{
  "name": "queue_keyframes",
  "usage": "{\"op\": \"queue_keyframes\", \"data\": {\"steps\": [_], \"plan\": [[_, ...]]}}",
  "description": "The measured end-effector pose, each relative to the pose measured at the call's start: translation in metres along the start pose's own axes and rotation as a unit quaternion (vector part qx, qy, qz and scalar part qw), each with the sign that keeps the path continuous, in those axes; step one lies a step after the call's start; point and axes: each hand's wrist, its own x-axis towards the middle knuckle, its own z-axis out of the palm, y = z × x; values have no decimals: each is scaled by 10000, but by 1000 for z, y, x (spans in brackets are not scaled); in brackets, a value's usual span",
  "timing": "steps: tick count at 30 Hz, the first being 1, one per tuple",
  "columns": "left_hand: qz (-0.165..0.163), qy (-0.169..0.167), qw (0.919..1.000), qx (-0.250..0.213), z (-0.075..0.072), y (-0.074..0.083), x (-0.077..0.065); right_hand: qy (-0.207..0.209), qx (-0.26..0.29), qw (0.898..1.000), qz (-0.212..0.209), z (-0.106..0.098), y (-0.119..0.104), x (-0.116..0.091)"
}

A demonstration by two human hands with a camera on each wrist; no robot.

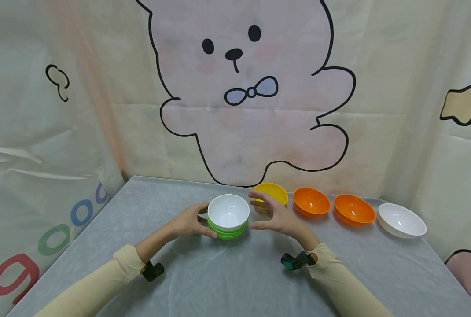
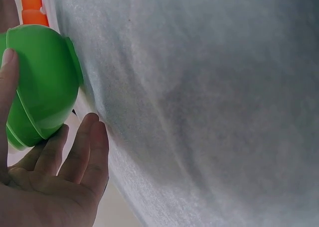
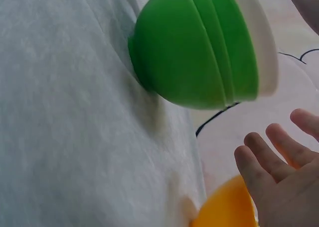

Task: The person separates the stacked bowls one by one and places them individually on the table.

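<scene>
A white bowl [image 1: 228,211] sits nested on top of green bowls [image 1: 227,234], forming one upright stack on the grey cloth. My left hand [image 1: 193,220] is at the left side of this stack, thumb toward its front and fingers toward its back. In the left wrist view, the thumb overlaps the green bowl [image 2: 45,82] and the fingers are spread; whether they touch it is unclear. On the other side, my right hand [image 1: 277,215] is held apart from the stack with fingers spread and nothing in it. Behind that hand stands a yellow bowl [image 1: 273,192], partly hidden.
Right of the yellow bowl stand an orange bowl [image 1: 311,201], another orange bowl [image 1: 354,210] and a separate white bowl [image 1: 402,220], in a row along the back of the cloth-covered table [image 1: 227,281]. A printed curtain [image 1: 239,123] hangs behind the table.
</scene>
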Motion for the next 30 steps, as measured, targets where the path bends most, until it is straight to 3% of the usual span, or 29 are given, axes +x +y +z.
{"op": "queue_keyframes", "data": {"steps": [10, 30], "plan": [[-113, -4, 9999, 41, 0, -1, 1, -330, 483, 9981, -189, 19, 11, 18], [-114, -41, 9999, 89, 0, -1, 3, -86, 93, 9999, -77, 31, 14, 33]]}}
